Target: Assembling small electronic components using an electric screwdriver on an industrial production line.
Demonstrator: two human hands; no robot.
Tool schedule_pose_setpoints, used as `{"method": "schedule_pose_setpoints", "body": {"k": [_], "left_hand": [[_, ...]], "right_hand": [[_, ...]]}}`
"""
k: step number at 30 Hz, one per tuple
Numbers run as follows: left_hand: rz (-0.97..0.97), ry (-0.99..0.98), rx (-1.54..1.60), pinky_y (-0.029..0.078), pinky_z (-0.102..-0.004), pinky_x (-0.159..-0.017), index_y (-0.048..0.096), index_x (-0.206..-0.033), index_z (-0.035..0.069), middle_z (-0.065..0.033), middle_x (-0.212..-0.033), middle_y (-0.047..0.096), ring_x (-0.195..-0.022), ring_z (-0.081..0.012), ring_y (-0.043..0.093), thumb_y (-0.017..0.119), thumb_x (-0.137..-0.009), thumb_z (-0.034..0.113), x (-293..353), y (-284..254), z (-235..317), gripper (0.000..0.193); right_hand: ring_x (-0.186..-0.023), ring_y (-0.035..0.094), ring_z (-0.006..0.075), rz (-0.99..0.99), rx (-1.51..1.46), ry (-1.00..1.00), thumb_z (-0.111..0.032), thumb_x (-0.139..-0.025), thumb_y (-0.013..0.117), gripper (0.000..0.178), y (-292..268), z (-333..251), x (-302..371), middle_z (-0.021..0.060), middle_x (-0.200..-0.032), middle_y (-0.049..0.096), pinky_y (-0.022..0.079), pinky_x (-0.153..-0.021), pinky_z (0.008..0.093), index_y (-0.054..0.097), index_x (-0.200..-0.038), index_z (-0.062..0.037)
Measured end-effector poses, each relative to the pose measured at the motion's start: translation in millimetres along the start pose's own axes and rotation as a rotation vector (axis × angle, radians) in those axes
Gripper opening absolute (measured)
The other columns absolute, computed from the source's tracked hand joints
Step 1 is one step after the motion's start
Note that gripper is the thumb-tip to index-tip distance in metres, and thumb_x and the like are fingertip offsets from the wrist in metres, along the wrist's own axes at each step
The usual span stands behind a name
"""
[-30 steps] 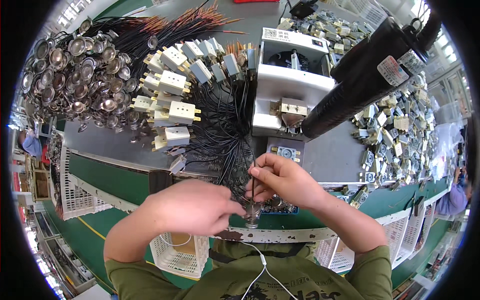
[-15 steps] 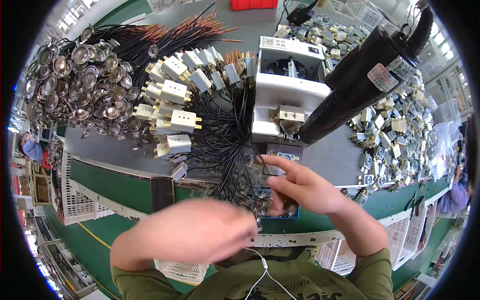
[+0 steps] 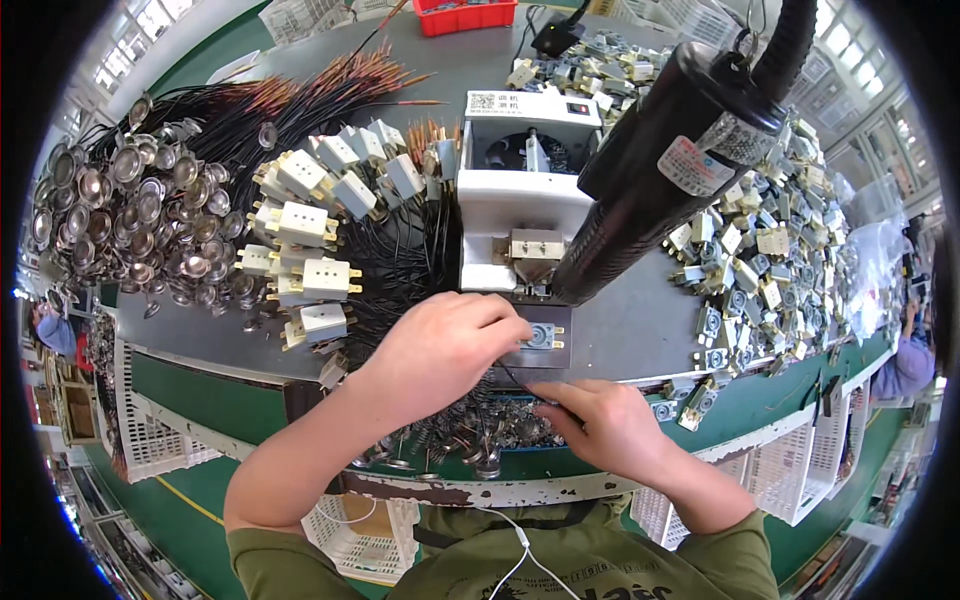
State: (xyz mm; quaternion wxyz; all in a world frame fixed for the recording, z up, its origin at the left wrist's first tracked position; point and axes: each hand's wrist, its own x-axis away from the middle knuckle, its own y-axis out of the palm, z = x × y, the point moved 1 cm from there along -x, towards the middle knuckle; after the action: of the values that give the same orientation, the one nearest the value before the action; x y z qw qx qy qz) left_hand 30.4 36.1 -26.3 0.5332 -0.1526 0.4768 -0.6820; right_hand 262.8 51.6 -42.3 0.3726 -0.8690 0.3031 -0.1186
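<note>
On the plate below the small white press, a grey-blue thermostat-like block [image 3: 543, 336] with brass tabs lies flat. My left hand [image 3: 450, 345] reaches over to its left end with bent, closed fingers; what they grip is hidden. Lower and to the right, my right hand [image 3: 610, 425] pinches a thin black wire [image 3: 514, 377], which runs up toward the left hand. Under my left wrist lie a bundle of black wires [image 3: 395, 235] and loose springs. A blue-edged tray [image 3: 540, 448] of small metal parts sits just below the hands.
The white press [image 3: 530, 200] and a thick black cylinder [image 3: 670, 170] stand directly ahead. Round metal caps [image 3: 140, 210] on wires heap up at left, beside cream blocks [image 3: 305, 222]. More grey blocks [image 3: 770, 240] cover the right side. A red bin [image 3: 465, 17] is at the back.
My left hand has moved up and forward from near the bench edge to the block on the plate. The right hand has drawn down, away from the plate. The view has shifted slightly.
</note>
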Motion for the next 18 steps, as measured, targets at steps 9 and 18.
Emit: {"method": "schedule_pose_setpoints", "body": {"k": [9,18], "left_hand": [[-0.057,0.010,-0.162,0.053,-0.0377,-0.072,0.065,-0.092,0.007,-0.0051,-0.087,0.068,-0.078,-0.0250,0.067,0.073,-0.080,0.013,-11,25,0,0.015],[-0.061,-0.019,-0.116,0.053,-0.0376,-0.072,0.064,-0.090,0.006,-0.0064,-0.091,0.066,-0.080,-0.0248,0.067,0.072,-0.082,0.011,-9,31,0,0.012]], "right_hand": [[-0.076,0.066,0.0267,-0.045,-0.287,0.108,-0.007,-0.088,0.073,0.042,3,10,16,0.0107,-0.087,0.066,0.054,-0.068,0.0368,0.063,-0.128,-0.0084],[-0.089,0.067,0.0233,0.069,-0.427,-0.026,0.001,-0.086,0.074,0.045,4,17,25,0.0107,-0.105,0.067,0.056,-0.076,0.0336,0.062,-0.128,-0.0062]]}}
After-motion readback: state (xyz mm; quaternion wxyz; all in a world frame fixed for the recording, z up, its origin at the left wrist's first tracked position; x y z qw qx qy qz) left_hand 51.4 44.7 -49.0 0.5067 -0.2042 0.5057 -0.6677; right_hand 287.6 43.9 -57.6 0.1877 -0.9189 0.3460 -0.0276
